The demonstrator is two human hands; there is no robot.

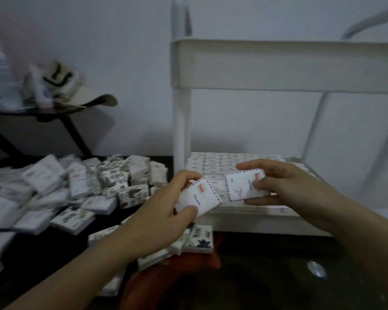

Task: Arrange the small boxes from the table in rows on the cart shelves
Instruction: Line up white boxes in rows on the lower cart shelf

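My left hand point(166, 209) grips a small white box with an airmail-style border point(203, 198), tilted, just left of the cart. My right hand point(287, 189) pinches a second box of the same kind point(242, 184) above the front of the cart's lower shelf point(244, 217). That shelf holds rows of several white boxes point(215, 164). A loose pile of several small boxes point(87, 189), some white and some with dark printed patterns, covers the dark table point(43, 253) at the left.
The white cart's upper shelf point(278, 66) hangs above the hands, with a thick post point(180, 126) at its left corner. A dark side table point(31, 113) at the back left carries a cap point(76, 90) and bottles. Patterned boxes point(197, 240) lie below my left hand.
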